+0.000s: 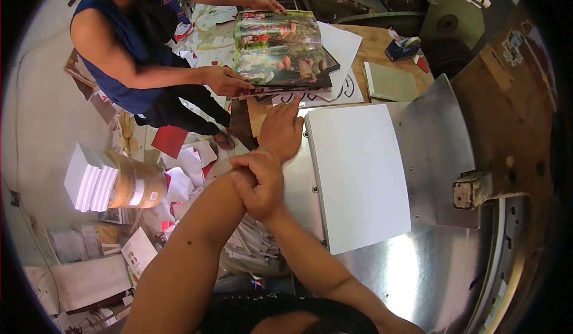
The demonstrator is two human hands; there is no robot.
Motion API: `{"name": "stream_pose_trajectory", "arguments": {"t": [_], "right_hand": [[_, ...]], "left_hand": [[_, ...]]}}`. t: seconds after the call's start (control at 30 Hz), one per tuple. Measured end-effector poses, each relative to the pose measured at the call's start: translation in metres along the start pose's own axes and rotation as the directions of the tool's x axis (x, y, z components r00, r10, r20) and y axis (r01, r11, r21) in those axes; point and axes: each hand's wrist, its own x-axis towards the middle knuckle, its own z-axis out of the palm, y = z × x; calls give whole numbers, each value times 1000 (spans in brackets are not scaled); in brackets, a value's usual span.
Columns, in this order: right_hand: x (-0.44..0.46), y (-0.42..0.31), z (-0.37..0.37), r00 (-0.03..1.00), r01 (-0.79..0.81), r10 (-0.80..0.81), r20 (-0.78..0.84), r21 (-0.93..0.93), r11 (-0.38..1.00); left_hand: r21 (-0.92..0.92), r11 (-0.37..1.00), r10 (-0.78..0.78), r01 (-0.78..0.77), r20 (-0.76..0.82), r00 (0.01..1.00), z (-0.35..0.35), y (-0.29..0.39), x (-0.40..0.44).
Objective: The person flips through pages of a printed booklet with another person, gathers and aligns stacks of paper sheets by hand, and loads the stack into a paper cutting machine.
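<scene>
My left hand [282,130] rests at the edge of the metal table, fingers stretched forward, holding nothing. Its fingertips lie close to the printed sheets under the other person's stack. My right hand [262,185] is wrapped round my left forearm [206,214], just behind the wrist. Right of both hands, a neat stack of blank white paper [361,176] lies on the shiny metal table [412,149]; neither hand visibly grips it. Across from me, a person in a dark blue sleeveless top holds a stack of glossy colour prints [279,50] with both hands.
A tape dispenser [403,48] and a grey-green board [390,82] sit on the wooden table [369,38]. Heavy machine parts [471,191] border the right. On the left stand a brown wrapped roll [140,182] and a white paper stack [89,179], among scattered paper scraps.
</scene>
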Motion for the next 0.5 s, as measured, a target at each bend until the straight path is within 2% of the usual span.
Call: {"name": "stream_pose_trajectory", "arguments": {"t": [0.23, 0.33, 0.43, 0.5], "right_hand": [[-6, 4, 3, 997, 64, -63, 43, -42, 997], [-9, 5, 6, 995, 75, -73, 62, -21, 997], [-9, 2, 7, 993, 105, -102, 64, -47, 993], [-10, 1, 9, 989, 133, -130, 67, -51, 990]], "left_hand": [[54, 994, 99, -98, -10, 995, 2, -3, 1], [97, 993, -74, 59, 162, 984, -7, 1, 10], [4, 995, -97, 98, 196, 976, -8, -3, 18], [-24, 997, -72, 73, 39, 997, 3, -10, 15]]}}
